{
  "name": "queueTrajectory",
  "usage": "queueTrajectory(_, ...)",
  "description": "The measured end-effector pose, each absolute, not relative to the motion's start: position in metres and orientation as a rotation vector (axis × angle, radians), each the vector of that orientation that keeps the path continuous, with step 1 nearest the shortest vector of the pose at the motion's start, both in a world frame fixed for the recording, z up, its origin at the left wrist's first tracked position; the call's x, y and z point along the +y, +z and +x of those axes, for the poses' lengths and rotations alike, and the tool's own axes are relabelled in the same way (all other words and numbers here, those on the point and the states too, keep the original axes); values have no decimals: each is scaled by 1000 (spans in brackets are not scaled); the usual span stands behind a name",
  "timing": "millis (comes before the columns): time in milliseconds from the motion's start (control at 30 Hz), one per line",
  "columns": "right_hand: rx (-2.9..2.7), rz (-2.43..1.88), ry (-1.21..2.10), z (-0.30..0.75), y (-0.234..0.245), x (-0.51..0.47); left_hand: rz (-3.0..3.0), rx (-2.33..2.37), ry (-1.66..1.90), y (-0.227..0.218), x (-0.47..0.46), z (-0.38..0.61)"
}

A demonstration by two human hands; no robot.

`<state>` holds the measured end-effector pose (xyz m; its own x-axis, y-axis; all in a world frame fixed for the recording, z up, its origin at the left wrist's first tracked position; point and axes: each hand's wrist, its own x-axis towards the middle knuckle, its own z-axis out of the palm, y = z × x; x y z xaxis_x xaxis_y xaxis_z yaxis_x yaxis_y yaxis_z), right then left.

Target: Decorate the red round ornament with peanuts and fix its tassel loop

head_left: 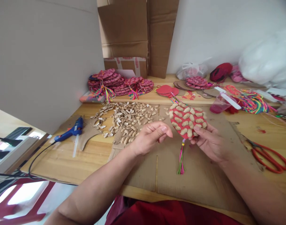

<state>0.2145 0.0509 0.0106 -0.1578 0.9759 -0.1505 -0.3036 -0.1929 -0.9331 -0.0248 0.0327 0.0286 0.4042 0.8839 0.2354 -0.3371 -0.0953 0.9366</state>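
Observation:
My right hand (210, 142) grips the lower right edge of a red round ornament (187, 120) covered with glued peanut shells, held just above the cardboard sheet (199, 178). A multicoloured tassel (181, 159) hangs from its bottom. My left hand (151, 136) sits just left of the ornament with fingers curled together in a pinch; what it holds is hidden. A pile of loose peanut shells (126, 118) lies on the table right behind my left hand.
A blue glue gun (70, 132) with its cable lies at the left. Red scissors (269, 156) lie at the right. Stacks of finished ornaments (119, 82), red discs (166, 90), coloured cords (253, 103) and bags line the back. A grey board (44, 56) stands left.

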Motion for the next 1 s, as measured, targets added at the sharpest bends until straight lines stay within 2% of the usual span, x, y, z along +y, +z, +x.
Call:
queueTrajectory(133,-944,-1010,1584,218,9,54,974,477,1316,34,39,-30)
queueTrajectory(333,-964,-1000,1613,219,10,52,968,592,1539,39,42,-29)
queueTrajectory(567,-1046,-1012,1595,215,7,48,849,575,1386,33,38,-21)
queueTrajectory(767,-1167,-1020,1471,213,2,47,875,882,1333,21,42,-17)
queueTrajectory(1000,-1281,-1043,1299,210,5,42,1255,887,1115,21,44,-23)
